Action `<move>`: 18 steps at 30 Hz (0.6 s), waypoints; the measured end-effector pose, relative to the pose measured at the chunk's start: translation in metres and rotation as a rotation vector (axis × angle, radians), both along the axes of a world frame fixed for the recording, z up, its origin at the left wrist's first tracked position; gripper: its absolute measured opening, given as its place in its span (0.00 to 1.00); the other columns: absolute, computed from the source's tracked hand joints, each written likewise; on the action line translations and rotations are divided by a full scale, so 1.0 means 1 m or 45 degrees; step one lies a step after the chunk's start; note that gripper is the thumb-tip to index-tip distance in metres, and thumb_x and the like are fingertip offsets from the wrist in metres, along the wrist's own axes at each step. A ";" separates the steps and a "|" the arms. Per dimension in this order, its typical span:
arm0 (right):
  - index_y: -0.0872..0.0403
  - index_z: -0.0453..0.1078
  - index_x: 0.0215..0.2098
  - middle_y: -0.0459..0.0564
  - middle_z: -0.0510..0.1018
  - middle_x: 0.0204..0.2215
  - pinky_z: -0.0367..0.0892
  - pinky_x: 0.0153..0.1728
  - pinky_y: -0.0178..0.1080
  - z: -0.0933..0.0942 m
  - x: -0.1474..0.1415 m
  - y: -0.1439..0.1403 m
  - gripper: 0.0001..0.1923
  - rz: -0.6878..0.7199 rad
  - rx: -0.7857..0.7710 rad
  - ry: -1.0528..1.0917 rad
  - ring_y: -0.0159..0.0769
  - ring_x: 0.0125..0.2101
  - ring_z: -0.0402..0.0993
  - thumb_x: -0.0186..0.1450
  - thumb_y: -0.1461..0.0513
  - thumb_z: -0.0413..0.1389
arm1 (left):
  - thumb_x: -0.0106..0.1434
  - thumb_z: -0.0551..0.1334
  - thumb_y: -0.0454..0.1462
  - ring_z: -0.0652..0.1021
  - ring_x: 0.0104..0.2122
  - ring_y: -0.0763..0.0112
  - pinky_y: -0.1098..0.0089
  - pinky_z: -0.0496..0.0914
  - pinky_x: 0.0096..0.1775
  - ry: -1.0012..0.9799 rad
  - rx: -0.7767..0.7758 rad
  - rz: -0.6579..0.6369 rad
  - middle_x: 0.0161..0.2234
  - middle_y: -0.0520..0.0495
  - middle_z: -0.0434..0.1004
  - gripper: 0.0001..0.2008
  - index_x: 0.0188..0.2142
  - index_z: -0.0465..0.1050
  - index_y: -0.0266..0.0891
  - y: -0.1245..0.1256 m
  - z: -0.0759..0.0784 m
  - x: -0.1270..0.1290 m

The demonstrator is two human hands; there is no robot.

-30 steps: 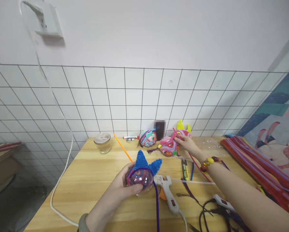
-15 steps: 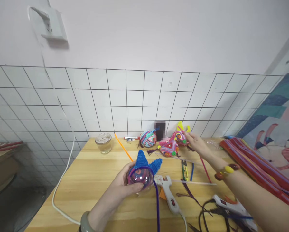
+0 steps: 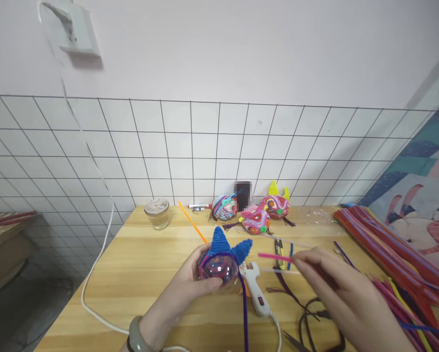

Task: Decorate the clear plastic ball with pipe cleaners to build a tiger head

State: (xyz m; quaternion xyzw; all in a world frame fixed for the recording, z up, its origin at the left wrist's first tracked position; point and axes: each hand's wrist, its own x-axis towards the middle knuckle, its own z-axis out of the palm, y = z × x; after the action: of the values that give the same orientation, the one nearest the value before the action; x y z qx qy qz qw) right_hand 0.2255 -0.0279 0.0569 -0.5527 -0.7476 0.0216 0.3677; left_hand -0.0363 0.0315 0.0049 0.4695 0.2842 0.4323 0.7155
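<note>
My left hand (image 3: 193,278) is closed round a clear plastic ball (image 3: 219,269) with purple and pink trim. Two blue pipe-cleaner ears (image 3: 219,242) stick up from its top, and a long purple pipe cleaner (image 3: 245,313) hangs down beside it. Between the thumb and fingers of my right hand (image 3: 329,278) is a pink pipe cleaner (image 3: 276,256), its free end pointing left toward the ears. A white hot glue gun (image 3: 256,291) lies just right of the ball. An orange pipe cleaner (image 3: 192,222) lies behind my left hand.
Decorated yarn balls (image 3: 254,220) sit near the tiled wall. A glass cup (image 3: 157,213) stands at the back left. A utility knife (image 3: 279,252) lies mid-table. Bundles of pipe cleaners (image 3: 384,244) spread along the right. A white cable (image 3: 95,313) runs down the left side.
My right hand has drawn back from the yarn balls toward me and now holds the pink pipe cleaner out to the left. My left hand keeps the ball in nearly the same place.
</note>
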 end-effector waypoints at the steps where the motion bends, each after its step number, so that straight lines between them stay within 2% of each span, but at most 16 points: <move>1: 0.48 0.68 0.34 0.44 0.76 0.27 0.68 0.27 0.31 -0.005 -0.007 -0.005 0.06 0.054 -0.020 0.006 0.33 0.27 0.74 0.67 0.58 0.51 | 0.48 0.71 0.33 0.74 0.49 0.56 0.61 0.66 0.50 -0.002 0.004 -0.010 0.48 0.42 0.76 0.28 0.50 0.68 0.42 -0.001 0.000 0.001; 7: 0.49 0.67 0.32 0.43 0.72 0.24 0.66 0.26 0.30 -0.021 -0.044 -0.014 0.06 0.153 -0.067 0.082 0.31 0.25 0.71 0.67 0.61 0.51 | 0.50 0.70 0.33 0.73 0.50 0.56 0.58 0.63 0.53 -0.014 0.018 -0.041 0.50 0.41 0.75 0.30 0.52 0.65 0.41 -0.005 0.000 0.004; 18: 0.50 0.69 0.32 0.45 0.72 0.24 0.62 0.27 0.35 -0.035 -0.064 0.002 0.08 0.023 -0.090 0.212 0.34 0.25 0.68 0.67 0.58 0.51 | 0.48 0.71 0.35 0.73 0.50 0.54 0.57 0.63 0.52 -0.067 0.035 -0.063 0.49 0.39 0.75 0.30 0.51 0.66 0.39 -0.006 -0.003 0.008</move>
State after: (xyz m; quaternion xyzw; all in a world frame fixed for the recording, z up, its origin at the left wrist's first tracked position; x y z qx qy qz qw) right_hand 0.1613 -0.0255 0.0221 -0.5549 -0.7181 0.0972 0.4086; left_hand -0.0283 0.0256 0.0016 0.4745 0.2475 0.4305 0.7268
